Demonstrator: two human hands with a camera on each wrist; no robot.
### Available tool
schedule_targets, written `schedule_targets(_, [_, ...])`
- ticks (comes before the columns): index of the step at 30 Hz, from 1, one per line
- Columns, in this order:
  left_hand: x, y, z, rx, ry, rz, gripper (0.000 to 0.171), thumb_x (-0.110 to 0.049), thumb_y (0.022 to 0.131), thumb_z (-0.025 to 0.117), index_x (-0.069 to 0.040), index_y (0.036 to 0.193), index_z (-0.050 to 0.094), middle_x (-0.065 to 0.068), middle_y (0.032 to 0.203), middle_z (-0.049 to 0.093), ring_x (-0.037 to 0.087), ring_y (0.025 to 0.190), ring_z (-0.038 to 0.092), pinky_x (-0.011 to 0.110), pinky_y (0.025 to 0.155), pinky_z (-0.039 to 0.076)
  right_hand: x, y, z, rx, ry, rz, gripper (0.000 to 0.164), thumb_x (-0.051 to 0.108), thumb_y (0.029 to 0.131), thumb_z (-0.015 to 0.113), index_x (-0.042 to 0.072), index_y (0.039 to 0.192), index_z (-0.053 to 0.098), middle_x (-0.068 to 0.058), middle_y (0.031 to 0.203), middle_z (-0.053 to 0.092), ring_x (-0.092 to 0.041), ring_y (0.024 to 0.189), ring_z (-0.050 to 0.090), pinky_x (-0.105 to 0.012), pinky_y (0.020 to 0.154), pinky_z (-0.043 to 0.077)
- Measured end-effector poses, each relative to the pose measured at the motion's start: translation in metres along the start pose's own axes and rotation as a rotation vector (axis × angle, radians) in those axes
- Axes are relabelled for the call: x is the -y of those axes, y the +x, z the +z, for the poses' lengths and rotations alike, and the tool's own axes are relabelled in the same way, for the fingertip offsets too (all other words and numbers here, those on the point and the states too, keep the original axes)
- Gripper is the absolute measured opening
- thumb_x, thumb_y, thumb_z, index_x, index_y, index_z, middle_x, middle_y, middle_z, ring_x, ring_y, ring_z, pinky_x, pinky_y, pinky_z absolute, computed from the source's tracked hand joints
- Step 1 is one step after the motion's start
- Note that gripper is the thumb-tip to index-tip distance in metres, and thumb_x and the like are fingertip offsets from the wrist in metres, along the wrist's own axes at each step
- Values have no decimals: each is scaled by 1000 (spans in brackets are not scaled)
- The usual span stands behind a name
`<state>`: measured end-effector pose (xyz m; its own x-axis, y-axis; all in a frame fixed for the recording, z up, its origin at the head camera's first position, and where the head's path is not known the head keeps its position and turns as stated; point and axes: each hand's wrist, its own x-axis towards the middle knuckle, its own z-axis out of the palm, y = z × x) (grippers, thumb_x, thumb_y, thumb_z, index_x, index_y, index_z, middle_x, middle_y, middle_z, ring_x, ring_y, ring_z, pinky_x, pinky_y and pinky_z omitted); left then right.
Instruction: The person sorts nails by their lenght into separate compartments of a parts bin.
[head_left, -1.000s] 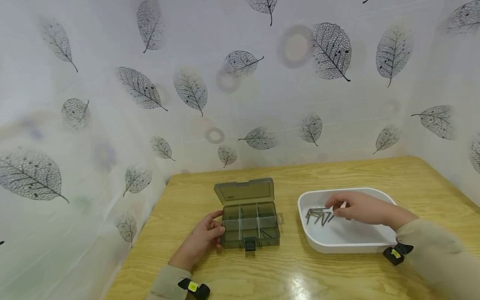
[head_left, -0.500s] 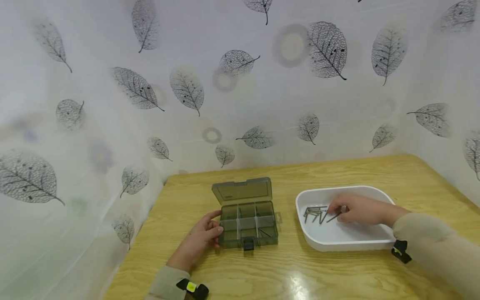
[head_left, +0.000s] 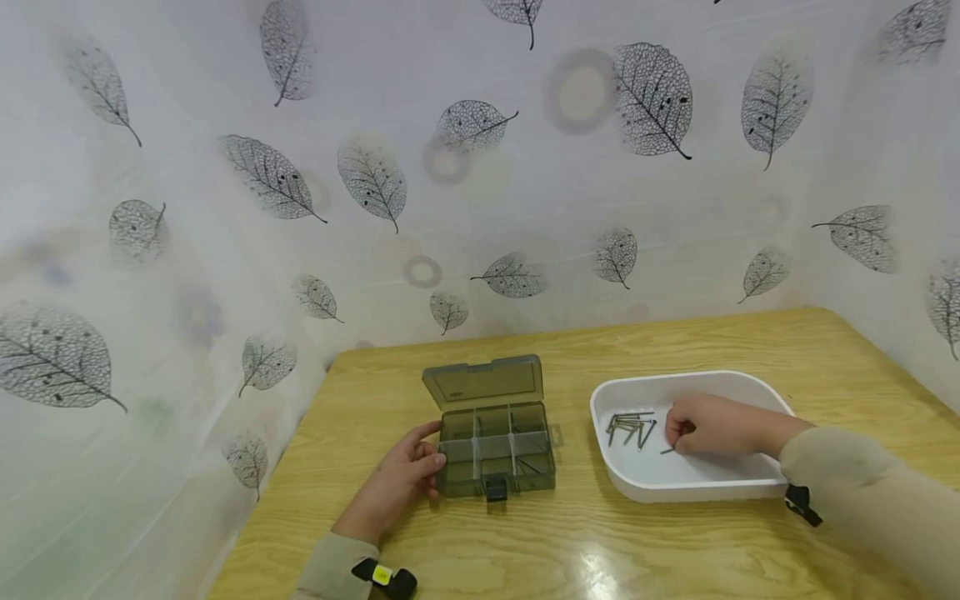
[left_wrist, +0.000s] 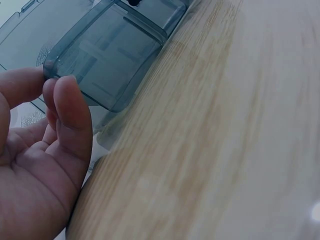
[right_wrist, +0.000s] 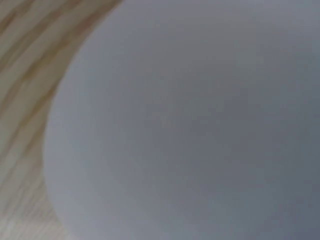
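A translucent grey compartment box (head_left: 495, 450) stands with its lid (head_left: 485, 382) raised. In its front right compartment lie a few thin metal screws (head_left: 529, 465). My left hand (head_left: 397, 477) grips the box's left end, thumb at the front corner. The left wrist view shows fingertips against the box (left_wrist: 115, 55). My right hand (head_left: 708, 425) is low inside a white tray (head_left: 720, 477), fingers curled, pinching a screw (head_left: 667, 451) whose end sticks out below the fingertips. Several loose screws (head_left: 630, 427) lie left of it in the tray. The right wrist view holds only the blurred tray wall (right_wrist: 150, 125).
Box and tray stand apart on a wood-grain table (head_left: 525, 550), the tray to the right. A pale leaf-patterned sheet (head_left: 480, 208) hangs behind and along the sides. Black straps with small devices (head_left: 386, 577) sit at both wrists.
My right hand has drawn back slightly to the right from the pile, its fingers curling in on one screw. My left hand keeps its hold on the box.
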<state>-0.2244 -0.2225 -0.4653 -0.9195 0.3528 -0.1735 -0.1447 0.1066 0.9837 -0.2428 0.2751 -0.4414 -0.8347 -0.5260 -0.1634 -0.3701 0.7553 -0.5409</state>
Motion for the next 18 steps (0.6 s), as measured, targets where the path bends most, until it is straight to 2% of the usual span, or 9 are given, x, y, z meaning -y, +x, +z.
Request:
schedule_targets(12, [3, 1, -1, 0, 3, 14, 64, -11, 103, 60, -5, 157, 27, 6, 100, 51, 16, 74, 49, 31, 64, 53, 6, -2, -2, 15, -52, 2, 15, 15, 91, 71, 23, 83, 61, 8, 80, 52, -9, 74, 48, -27, 67, 39])
schedule_targets(18, [2, 1, -1, 5, 16, 20, 64, -11, 103, 60, -4, 157, 27, 7, 100, 51, 16, 74, 49, 31, 65, 53, 7, -3, -2, -6, -65, 0, 14, 13, 96, 64, 20, 85, 59, 9, 80, 53, -8, 74, 49, -27, 68, 41])
